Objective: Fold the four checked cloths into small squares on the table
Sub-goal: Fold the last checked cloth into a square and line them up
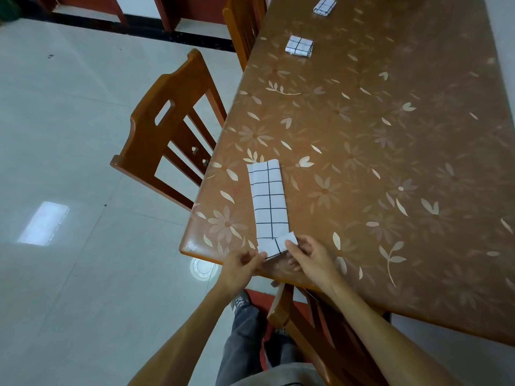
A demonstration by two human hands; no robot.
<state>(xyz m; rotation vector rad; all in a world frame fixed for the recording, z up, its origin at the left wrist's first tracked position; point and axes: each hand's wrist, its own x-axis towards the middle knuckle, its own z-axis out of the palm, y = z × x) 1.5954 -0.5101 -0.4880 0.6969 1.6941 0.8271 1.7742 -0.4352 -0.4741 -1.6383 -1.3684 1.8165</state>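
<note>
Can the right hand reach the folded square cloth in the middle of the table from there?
Probably not: the right hand is pinching the long cloth strip at the near edge, and the folded square lies far up the table.

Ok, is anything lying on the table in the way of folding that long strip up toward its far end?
Nothing visible. Both hands, left hand and right hand, pinch the near end of the strip; its length lies bare.
</note>
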